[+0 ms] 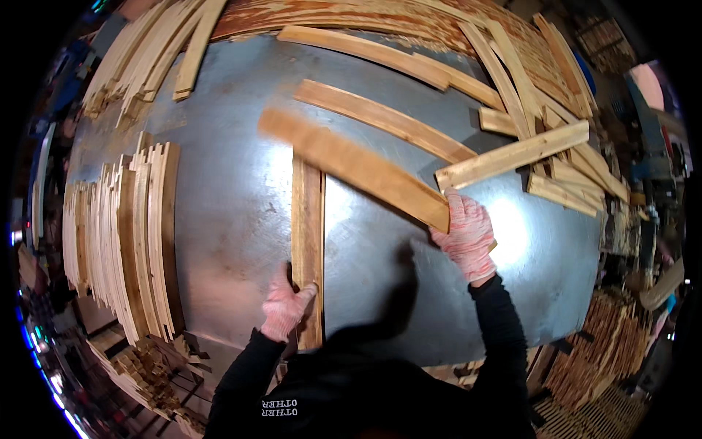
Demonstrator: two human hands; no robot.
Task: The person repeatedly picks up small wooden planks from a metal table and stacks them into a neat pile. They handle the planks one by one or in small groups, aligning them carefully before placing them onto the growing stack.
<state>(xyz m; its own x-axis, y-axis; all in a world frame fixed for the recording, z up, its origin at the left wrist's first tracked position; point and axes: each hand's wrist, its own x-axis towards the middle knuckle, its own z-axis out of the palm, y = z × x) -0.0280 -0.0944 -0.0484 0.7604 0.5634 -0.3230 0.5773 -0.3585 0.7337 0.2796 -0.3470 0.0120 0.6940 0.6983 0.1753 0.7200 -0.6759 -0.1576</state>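
Note:
My left hand [287,304], in a pinkish knit glove, is closed on the near part of a wooden board [307,227] that points away from me across the metal table [227,219]. My right hand [468,233], gloved alike, grips the near right end of another wooden board [358,170]. That board slants up to the far left, passes over the far end of the first one, and its far end is smeared by motion. Just beyond it lies a third board [387,121] on the table.
At the left stands a tight row of boards on edge [124,241]. More boards [153,51] lie at the far left. A loose, crossing pile of boards [556,154] covers the right side. Rough wood sheets [351,16] line the far edge. Stacked slats [599,347] stand below, right.

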